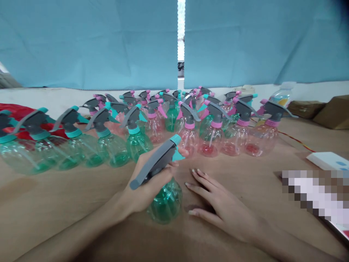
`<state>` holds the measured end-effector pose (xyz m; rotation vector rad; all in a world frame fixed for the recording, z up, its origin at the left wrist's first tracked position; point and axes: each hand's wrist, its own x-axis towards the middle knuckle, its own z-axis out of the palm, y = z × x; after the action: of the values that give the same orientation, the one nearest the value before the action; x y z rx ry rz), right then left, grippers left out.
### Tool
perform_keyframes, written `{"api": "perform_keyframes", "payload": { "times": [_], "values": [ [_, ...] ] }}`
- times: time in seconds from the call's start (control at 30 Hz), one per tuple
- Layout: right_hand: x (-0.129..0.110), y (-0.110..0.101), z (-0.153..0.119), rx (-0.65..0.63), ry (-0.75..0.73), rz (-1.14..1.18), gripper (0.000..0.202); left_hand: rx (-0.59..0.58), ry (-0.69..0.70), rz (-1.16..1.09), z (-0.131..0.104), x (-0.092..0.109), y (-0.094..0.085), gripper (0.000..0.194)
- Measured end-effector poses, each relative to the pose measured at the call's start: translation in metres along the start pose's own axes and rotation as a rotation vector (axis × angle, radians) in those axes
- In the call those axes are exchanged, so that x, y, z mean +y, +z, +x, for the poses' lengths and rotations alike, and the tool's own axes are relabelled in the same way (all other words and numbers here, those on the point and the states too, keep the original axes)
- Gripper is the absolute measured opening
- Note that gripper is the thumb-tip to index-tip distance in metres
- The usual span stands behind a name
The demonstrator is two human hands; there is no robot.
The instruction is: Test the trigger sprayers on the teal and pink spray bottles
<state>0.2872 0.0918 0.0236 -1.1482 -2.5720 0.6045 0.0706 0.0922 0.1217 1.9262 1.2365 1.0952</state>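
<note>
My left hand [148, 185] is wrapped round the neck of a green spray bottle [165, 205], under its grey sprayer head with a teal nozzle and trigger. The bottle is near the front middle of the table, slightly tilted. To its right, my right hand [218, 203] lies spread out, palm down, apart from the bottle and holding nothing. Beyond my hands stand a row of green spray bottles [117, 149] with teal collars at the left and pink spray bottles [209, 142] with pink collars at the right.
More spray bottles crowd behind the front row on the brown table [89, 203]. A red bag [16, 109] lies at the far left. At the right are brown cardboard boxes [332, 112], a clear bottle [283, 94], a white box [327, 160] and a thin cable [297, 140].
</note>
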Motion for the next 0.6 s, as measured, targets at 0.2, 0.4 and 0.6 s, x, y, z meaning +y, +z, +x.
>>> {"api": "perform_keyframes", "payload": {
  "times": [0.2, 0.4, 0.6],
  "values": [
    [-0.0004, -0.0011, 0.0003, -0.011, -0.004, -0.007, 0.065, 0.002, -0.059, -0.034, 0.0005, 0.0027, 0.0055, 0.010],
    [-0.0014, -0.0018, -0.0003, -0.016, 0.000, -0.015, 0.066, 0.028, -0.095, 0.025, -0.0009, 0.0050, 0.0063, 0.004],
    [-0.0006, -0.0007, 0.0006, -0.023, 0.000, -0.029, 0.067, 0.011, -0.059, -0.037, 0.0005, 0.0052, 0.0066, 0.005]
  ]
}}
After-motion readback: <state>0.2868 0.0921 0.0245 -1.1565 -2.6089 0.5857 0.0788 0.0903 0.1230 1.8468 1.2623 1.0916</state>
